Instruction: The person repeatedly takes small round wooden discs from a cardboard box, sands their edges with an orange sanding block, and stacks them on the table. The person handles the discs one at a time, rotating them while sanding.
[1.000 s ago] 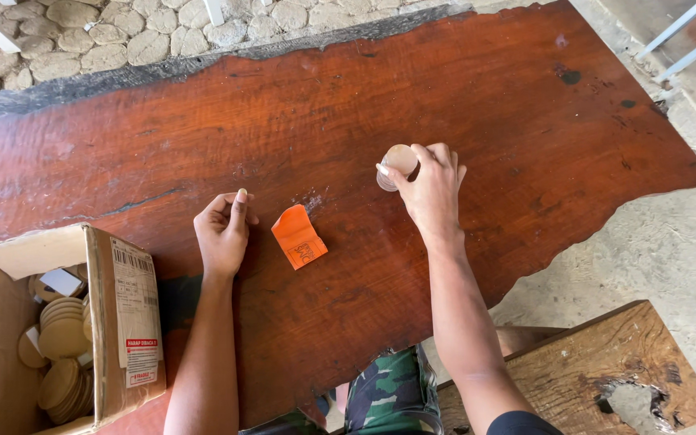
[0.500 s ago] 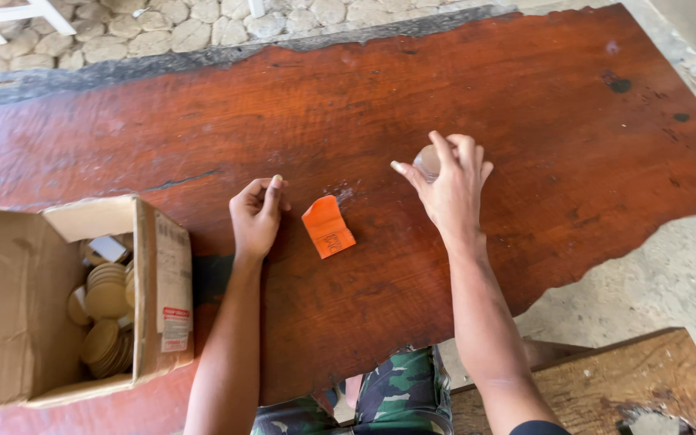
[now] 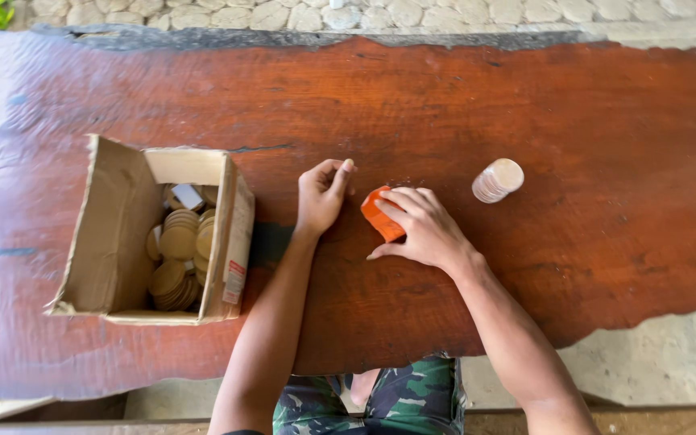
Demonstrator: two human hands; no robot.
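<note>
box left on table, discs inside, perhaps wooden, stack right
</note>
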